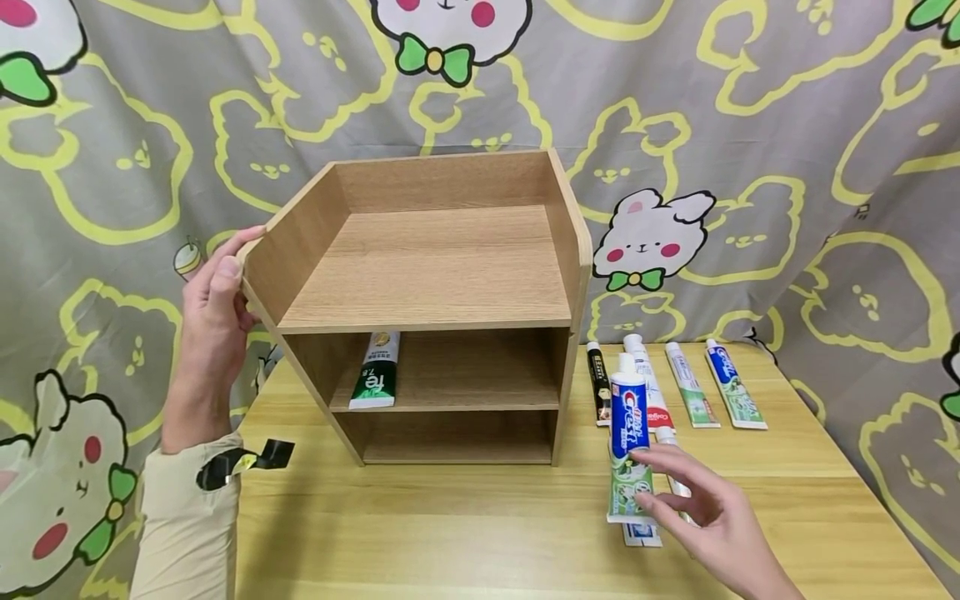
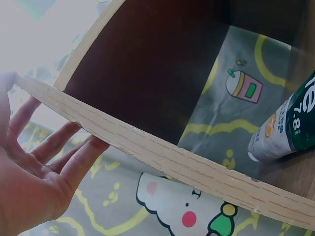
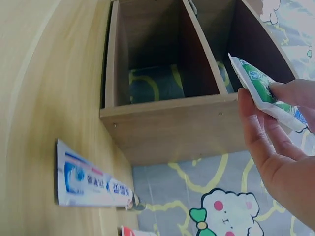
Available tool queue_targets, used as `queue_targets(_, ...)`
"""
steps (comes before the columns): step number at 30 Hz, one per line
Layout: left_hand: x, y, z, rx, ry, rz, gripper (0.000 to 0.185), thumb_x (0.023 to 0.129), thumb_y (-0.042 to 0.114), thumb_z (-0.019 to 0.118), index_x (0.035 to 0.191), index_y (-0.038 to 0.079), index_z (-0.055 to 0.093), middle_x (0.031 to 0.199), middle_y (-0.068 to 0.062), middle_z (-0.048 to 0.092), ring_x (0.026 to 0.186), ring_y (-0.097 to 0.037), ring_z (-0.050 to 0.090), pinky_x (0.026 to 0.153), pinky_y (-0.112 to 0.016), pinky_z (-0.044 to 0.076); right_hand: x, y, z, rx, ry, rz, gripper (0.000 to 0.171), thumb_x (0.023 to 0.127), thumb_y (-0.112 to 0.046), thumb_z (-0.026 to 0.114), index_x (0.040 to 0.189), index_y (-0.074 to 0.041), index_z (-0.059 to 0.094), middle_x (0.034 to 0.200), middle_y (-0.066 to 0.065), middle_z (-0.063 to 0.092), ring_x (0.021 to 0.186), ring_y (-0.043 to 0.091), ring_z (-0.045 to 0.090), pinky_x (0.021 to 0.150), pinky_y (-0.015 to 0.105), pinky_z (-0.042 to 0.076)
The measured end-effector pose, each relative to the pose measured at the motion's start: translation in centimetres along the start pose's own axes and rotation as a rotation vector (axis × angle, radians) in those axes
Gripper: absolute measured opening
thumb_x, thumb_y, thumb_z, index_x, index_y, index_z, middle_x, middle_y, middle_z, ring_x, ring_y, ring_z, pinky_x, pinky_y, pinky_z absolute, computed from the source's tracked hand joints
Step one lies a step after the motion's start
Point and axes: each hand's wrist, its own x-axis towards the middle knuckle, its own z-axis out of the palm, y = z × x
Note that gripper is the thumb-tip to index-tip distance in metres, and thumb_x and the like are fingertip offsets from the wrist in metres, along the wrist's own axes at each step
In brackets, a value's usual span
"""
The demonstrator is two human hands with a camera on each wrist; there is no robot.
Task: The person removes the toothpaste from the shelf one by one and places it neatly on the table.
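A right hand [image 1: 712,508] is pinching a blue-and-green toothpaste tube [image 1: 628,433] above the counter [image 1: 450,533].

Nearest the camera, thumb and fingers are closing on the tube's crimped end, lifting it just right of the wooden shelf unit [image 1: 427,308]. Beyond, more tubes [image 1: 690,396] are lying in a row on the counter. The left hand [image 1: 213,321] is bracing the unit's left side panel, fingers straight against the wood. A green tube [image 1: 375,371] is resting on the middle shelf.

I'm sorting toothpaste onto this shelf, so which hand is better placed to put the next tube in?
Right. The right hand already pinches the blue and green tube by its crimped end, beside the wooden shelf. The left hand rests against the shelf's left side panel, holding no tube.
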Motion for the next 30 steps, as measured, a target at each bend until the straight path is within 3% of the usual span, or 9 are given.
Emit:
queue_targets(8,-0.1,0.1,0.1,-0.002,0.005,-0.010,0.045,0.102,0.027,0.051,0.142,0.008,0.061,0.124,-0.016,0.054,0.092,-0.027,0.060,0.059,-0.025,0.058,-0.4,1.1,-1.6,0.014,0.006,0.013,0.049,0.088,0.014,0.071,0.134,0.003,0.063,0.133,-0.005,0.065,0.118,0.002,0.061,0.078,0.029,0.060)
queue_targets(30,0.0,0.1,0.1,-0.005,-0.007,0.004,0.045,0.102,0.027,0.052,0.142,0.008,0.061,0.127,-0.016,0.053,0.095,-0.027,0.060,0.064,-0.025,0.059,-1.5,5.6,-6.8,-0.221,0.038,0.074,0.045,0.098,0.002,0.066,0.141,-0.004,0.059,0.139,-0.018,0.059,0.114,-0.004,0.057,0.088,0.010,0.048)
